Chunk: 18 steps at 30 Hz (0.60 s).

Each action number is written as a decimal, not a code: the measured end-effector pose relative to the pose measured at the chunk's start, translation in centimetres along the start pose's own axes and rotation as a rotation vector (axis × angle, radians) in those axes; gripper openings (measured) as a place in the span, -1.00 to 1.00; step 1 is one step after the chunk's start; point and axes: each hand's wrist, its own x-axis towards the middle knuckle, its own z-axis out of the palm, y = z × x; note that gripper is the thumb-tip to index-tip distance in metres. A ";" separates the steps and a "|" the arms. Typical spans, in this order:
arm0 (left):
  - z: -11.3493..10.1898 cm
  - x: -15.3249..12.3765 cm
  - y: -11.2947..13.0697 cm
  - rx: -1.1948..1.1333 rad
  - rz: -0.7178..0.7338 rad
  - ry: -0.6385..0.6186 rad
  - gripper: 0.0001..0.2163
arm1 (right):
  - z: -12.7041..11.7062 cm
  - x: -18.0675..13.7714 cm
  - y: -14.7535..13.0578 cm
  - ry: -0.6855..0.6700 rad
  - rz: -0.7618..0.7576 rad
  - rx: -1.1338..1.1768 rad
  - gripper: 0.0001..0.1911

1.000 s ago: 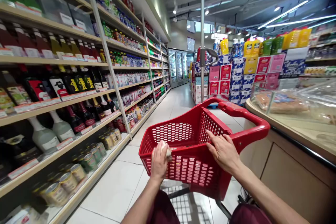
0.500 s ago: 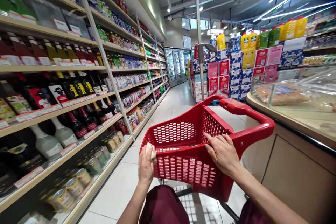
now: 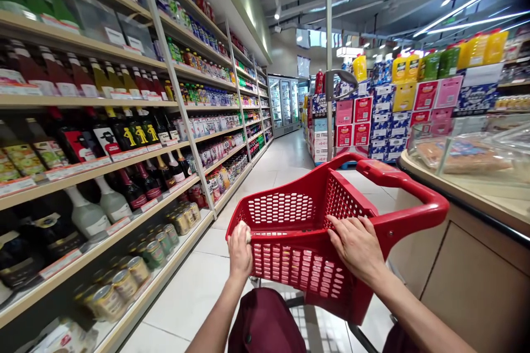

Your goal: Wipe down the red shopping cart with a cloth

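Note:
A red plastic basket (image 3: 285,215) on a wheeled frame stands in a shop aisle right in front of me, tilted, with its red handle (image 3: 408,190) at the right. My left hand (image 3: 240,251) is closed on a small white cloth (image 3: 247,233) and presses it on the basket's near left corner. My right hand (image 3: 356,245) lies on the basket's near rim with its fingers spread over the mesh. Nothing shows inside the basket.
Long shelves (image 3: 124,149) of bottles, cans and jars run along the left. A counter (image 3: 467,231) with a glass case is close on the right. Stacked boxes (image 3: 372,116) and a pole (image 3: 329,55) stand ahead. The tiled aisle floor (image 3: 281,160) runs to fridges at the back.
My left hand with the cloth slid left along the basket's near rim to its left corner. My right hand kept its place on the rim. The view shifted slightly.

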 end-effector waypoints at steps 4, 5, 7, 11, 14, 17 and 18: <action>1.1 0.1 5.7 -0.050 0.248 -0.159 -0.48 | -0.1 0.0 0.0 -0.016 -0.007 -0.015 -0.66; 0.9 0.2 6.5 -0.061 0.309 -0.193 -0.48 | -0.1 -0.1 0.1 -0.019 -0.008 -0.016 -0.66; 0.2 0.3 6.1 -0.045 0.345 -0.234 -0.49 | -0.1 -0.2 0.4 -0.016 -0.005 -0.012 -0.66; -1.5 -0.2 1.6 0.064 0.096 -0.130 -0.51 | -0.1 -0.3 0.2 -0.004 0.012 0.007 -0.66; -1.0 -0.6 2.4 0.058 0.051 -0.082 -0.52 | -0.2 -0.3 -0.4 -0.013 0.025 -0.009 -0.66; 0.0 -0.5 6.3 0.002 0.194 -0.135 -0.54 | -0.4 -0.3 -0.4 -0.032 0.008 -0.016 -0.67; 0.1 -0.4 7.2 -0.013 0.239 -0.152 -0.55 | -0.4 -0.3 -0.3 -0.037 -0.002 -0.014 -0.68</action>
